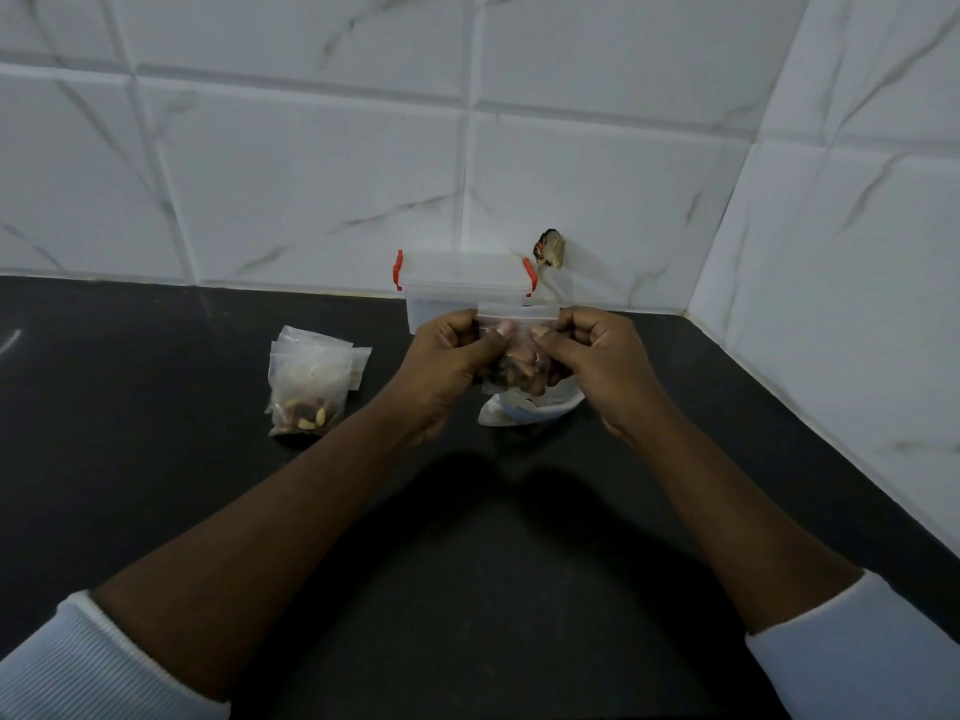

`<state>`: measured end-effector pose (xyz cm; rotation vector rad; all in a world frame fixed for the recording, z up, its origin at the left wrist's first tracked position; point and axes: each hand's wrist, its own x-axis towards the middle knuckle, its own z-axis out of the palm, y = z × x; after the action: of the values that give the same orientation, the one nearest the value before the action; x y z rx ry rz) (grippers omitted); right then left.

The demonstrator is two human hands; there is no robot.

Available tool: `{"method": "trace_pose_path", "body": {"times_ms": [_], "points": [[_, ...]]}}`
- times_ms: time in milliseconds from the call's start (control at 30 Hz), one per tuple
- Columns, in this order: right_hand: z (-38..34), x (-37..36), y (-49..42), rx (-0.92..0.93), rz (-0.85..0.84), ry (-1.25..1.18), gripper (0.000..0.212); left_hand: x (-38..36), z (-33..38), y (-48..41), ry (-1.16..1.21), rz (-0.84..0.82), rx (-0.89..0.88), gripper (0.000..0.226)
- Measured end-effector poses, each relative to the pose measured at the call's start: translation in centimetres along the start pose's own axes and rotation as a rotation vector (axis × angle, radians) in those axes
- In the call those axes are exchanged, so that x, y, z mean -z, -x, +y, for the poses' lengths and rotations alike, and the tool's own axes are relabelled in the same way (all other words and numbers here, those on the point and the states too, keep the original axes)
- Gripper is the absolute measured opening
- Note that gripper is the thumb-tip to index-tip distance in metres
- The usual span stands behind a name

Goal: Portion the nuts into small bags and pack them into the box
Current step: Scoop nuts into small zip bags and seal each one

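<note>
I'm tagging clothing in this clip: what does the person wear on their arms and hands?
Pale, whitish ribbed-knit sleeves, the left sleeve and the right sleeve, end well short of the wrists. The left hand and right hand are bare: no gloves, rings, watch or bracelet visible.

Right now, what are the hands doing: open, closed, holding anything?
Left hand: closed, pinching the left side of the small bag of nuts.
Right hand: closed, pinching the right side of the same bag.
</note>
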<state>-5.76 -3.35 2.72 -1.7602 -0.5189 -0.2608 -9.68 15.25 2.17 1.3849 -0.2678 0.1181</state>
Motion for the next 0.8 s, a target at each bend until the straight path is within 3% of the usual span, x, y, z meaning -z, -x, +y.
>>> {"method": "trace_pose_path", "body": {"times_ms": [300,633,800], "points": [[0.14,0.04,-0.11,0.036,0.045,0.005,0.016,-0.31,-0.14,-0.33,0.116,0.085,0.057,0.020],[-0.20,0.09,0.07,0.010,0.043,-0.035,0.010,-0.21,-0.33,-0.38,0.041,0.126,0.051,0.019],[-0.41,0.07,0.10,-0.001,0.044,-0.067,0.012,-0.28,-0.14,-0.30,0.071,0.125,0.056,0.031]]}}
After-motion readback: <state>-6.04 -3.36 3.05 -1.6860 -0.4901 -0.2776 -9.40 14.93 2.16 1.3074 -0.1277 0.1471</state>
